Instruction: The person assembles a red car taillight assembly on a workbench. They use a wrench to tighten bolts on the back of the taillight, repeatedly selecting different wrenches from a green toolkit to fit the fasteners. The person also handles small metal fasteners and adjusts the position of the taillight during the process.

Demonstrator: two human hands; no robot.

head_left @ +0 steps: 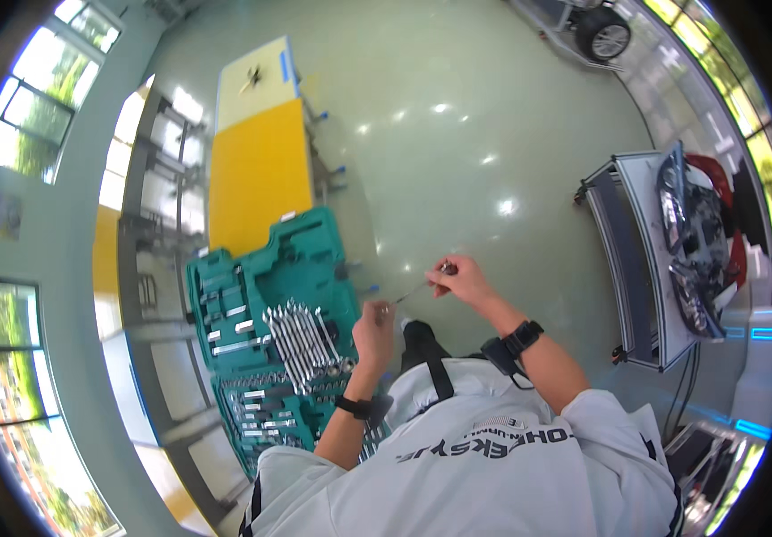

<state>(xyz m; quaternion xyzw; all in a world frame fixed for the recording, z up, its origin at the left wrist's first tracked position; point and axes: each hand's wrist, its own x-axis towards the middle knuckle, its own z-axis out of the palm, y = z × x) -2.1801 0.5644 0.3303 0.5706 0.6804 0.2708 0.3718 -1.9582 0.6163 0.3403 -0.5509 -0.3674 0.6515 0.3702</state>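
Note:
A thin metal tool [417, 291] with a dark end stretches between my two hands, in front of my body. Its exact kind is too small to make out. My right hand [463, 281] is closed around the dark end. At the other end, the fingers of my left hand [373, 333] close on the tip and partly hide it. Left of my left hand lies an open green tool case [301, 240]. A fan of combination wrenches [301, 345] lies across it, and sockets and other hand tools fill its moulded slots.
The case lies on a long table with a yellow top [259, 170]; a small dark object [252, 79] is at its far end. Grey shelving [171, 358] runs along the left. On the right, a wheeled cart [627, 259] carries car headlights [692, 286]. A vehicle wheel [602, 36] stands far right.

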